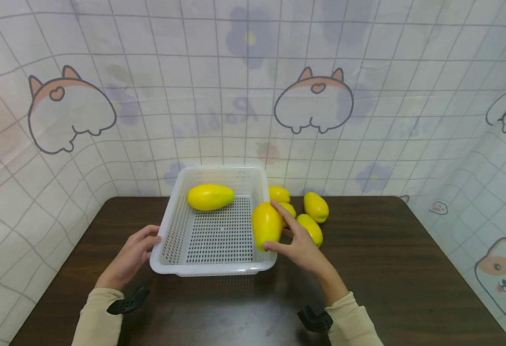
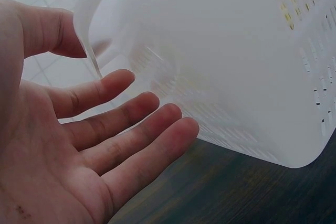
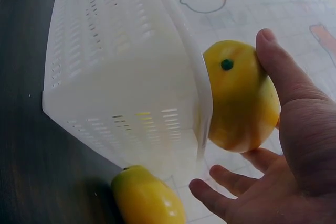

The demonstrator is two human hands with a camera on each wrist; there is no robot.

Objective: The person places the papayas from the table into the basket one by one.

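Observation:
A white perforated plastic basket (image 1: 218, 268) stands on the table with one yellow papaya (image 1: 210, 197) lying inside at the back left. My left hand (image 1: 128, 254) is at its left side, and in the left wrist view the thumb and index finger pinch the basket's rim (image 2: 86, 30) while the other fingers extend below. Over the right rim, my right hand (image 1: 300, 242) holds a second papaya (image 1: 266, 226) between thumb and fingers. Its green stem end faces the right wrist camera, and the basket wall hides part of this papaya (image 3: 239, 103).
Several more papayas (image 1: 316, 207) lie on the table right of the basket, partly hidden behind the right hand and the held fruit. The dark wooden table (image 1: 391, 269) meets a hanging cloth (image 1: 218, 96) with a grid and dog print at its back edge.

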